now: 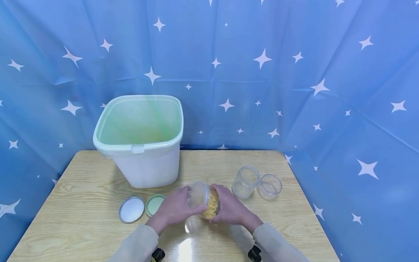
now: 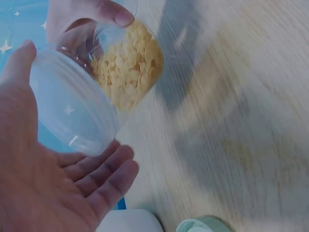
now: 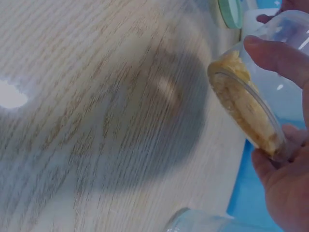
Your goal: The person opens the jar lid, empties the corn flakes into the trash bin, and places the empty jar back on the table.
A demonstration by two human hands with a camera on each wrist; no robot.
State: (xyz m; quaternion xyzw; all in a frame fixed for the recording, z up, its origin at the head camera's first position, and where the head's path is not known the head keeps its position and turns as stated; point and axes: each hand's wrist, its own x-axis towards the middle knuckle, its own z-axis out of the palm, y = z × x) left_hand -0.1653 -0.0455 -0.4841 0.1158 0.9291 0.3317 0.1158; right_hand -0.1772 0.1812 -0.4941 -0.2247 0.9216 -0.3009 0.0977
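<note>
A person's two hands hold a clear jar (image 1: 198, 196) of yellow flakes (image 1: 212, 205) tipped on its side just above the front middle of a wood-grain desk (image 1: 281, 229). Both grips are clamped on it: the left hand (image 1: 175, 206) cups the see-through end, thumb on one side and fingers on the other; the right hand (image 1: 231, 206) grasps the end where the flakes lie. Whether the see-through end is part of the same jar or a second one set against it cannot be told. To the left lie a pale lid (image 1: 131, 210) and a green lid (image 1: 155, 204), with a white bin (image 1: 147, 167) behind them. To the right, a tall jar (image 1: 242, 189) and a short jar (image 1: 270, 187) stand close together. A blue curtain (image 1: 235, 40) with white stars hangs behind. Handling this well probably means keeping both grips firm but light, since smooth, clear walls could slip, and changing the tilt slowly so that the loose flakes slide rather than rush. Keeping the two ends in line, low over the desk, should limit any spill; jerking or squeezing one side would likely scatter flakes.
</note>
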